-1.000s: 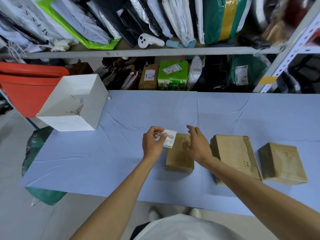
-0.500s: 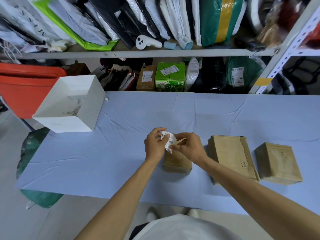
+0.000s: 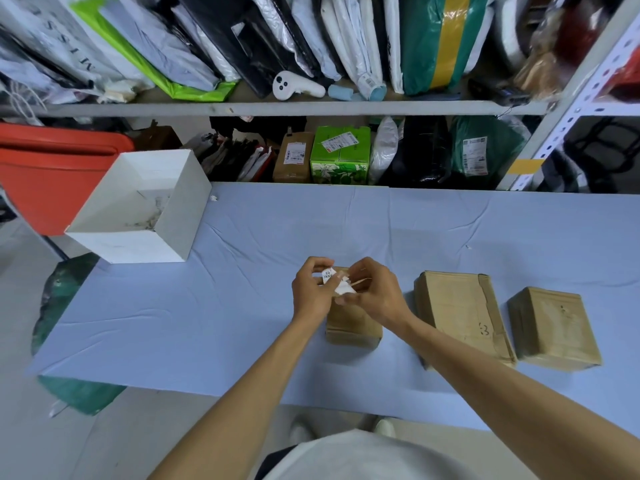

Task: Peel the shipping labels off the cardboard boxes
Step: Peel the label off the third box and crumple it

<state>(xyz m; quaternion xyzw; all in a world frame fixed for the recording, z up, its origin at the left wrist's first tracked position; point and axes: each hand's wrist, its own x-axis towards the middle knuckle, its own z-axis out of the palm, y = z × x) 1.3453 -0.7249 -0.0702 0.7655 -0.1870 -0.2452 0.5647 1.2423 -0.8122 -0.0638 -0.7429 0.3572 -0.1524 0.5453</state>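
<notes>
Presently the left hand (image 3: 311, 294) and right hand (image 3: 377, 297) both curl round and pinch the crumpled label (image 3: 335, 281), just above the small box (image 3: 353, 329) on the surface (image 3: 242, 306). Recommend folding the adhesive inward, balling it tight, then dropping it in the bin (image 3: 185, 220), well left.
</notes>
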